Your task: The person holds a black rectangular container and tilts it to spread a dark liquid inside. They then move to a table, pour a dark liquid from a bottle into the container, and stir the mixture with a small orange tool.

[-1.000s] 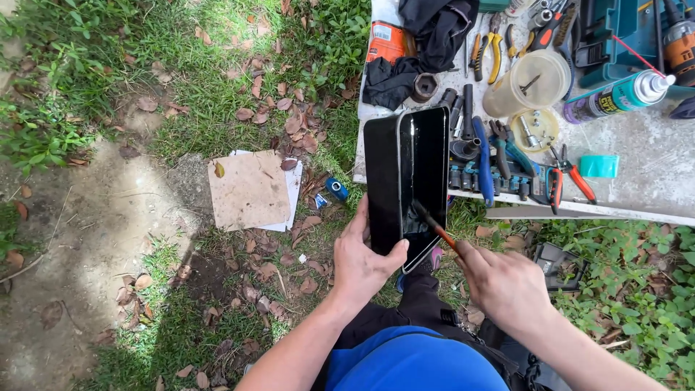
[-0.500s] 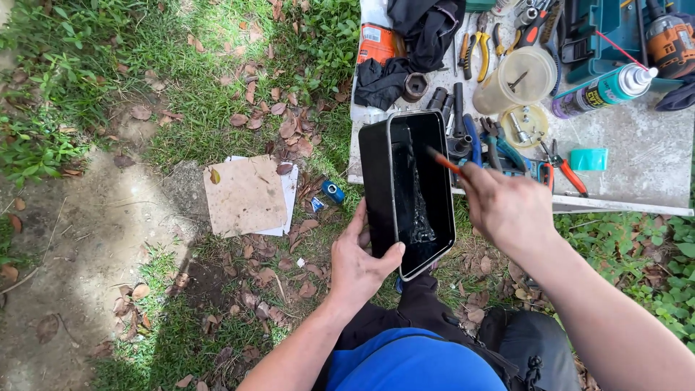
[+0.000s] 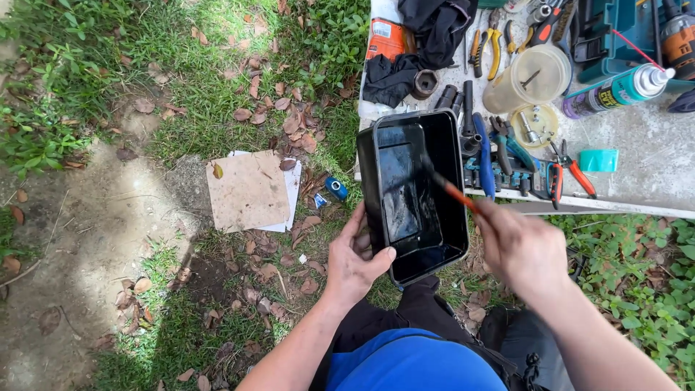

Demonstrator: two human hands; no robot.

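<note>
Nearest, the person's blue shirt (image 3: 413,362) and dark trousers (image 3: 405,311) fill the bottom of the view. Just beyond, the left hand (image 3: 356,261) grips the near left corner of a black rectangular tray (image 3: 452,210), thumb hooked over its rim, holding it tilted above the grass; dark liquid pools in the tray's near end. To the right, the right hand (image 3: 523,250) is closed around a thin orange-handled brush (image 3: 452,190), whose dark tip reaches into the tray's middle. Left of the tray, a brown cardboard square (image 3: 247,190) lies on dirt and dry leaves, with a small blue cap (image 3: 336,188) between them. Farther off, a pale surface (image 3: 637,156) carries pliers (image 3: 568,174), a clear plastic tub (image 3: 534,76), a spray can (image 3: 615,90) and black cloth (image 3: 427,32).
</note>
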